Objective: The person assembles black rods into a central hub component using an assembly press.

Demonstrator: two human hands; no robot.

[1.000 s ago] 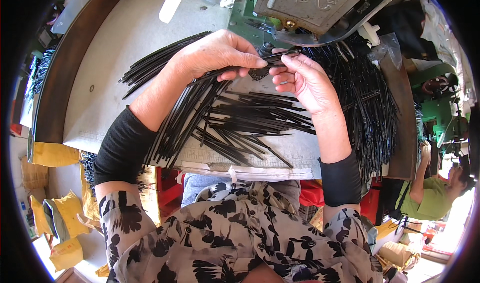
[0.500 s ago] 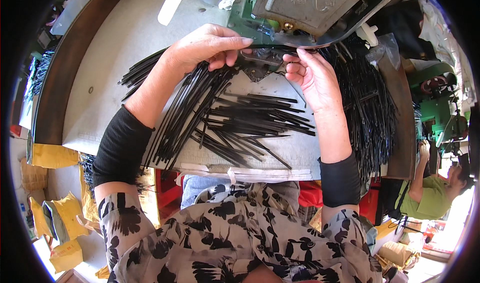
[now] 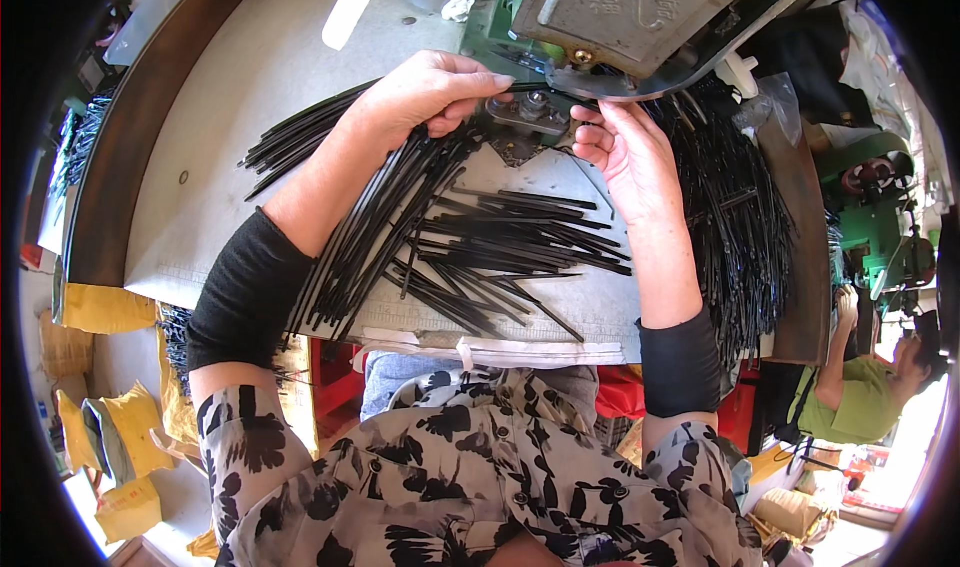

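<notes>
My left hand (image 3: 432, 95) pinches one end of a thin black strip (image 3: 528, 88) between thumb and fingers. The other end is between the thumb and fingertips of my right hand (image 3: 636, 155). Between my hands the strip runs across the front of a green machine (image 3: 508, 22), just above a small metal plate (image 3: 530, 117) on its bed. The machine's dark curved arm hides part of the work point. Below my left wrist lies a slanted bundle of black strips (image 3: 375, 232). A looser pile of strips (image 3: 520, 229) lies between my forearms.
A large heap of black strips (image 3: 735, 237) covers the table's right side. More strips (image 3: 300, 132) lie beyond my left forearm. A raised brown edge (image 3: 110, 167) bounds the pale tabletop (image 3: 215, 97) at left. Another person in a green shirt (image 3: 855, 402) sits at far right.
My left hand has shifted slightly to the right, toward the machine. My right hand has barely moved, and both keep hold of the strip. The view has shifted a little too.
</notes>
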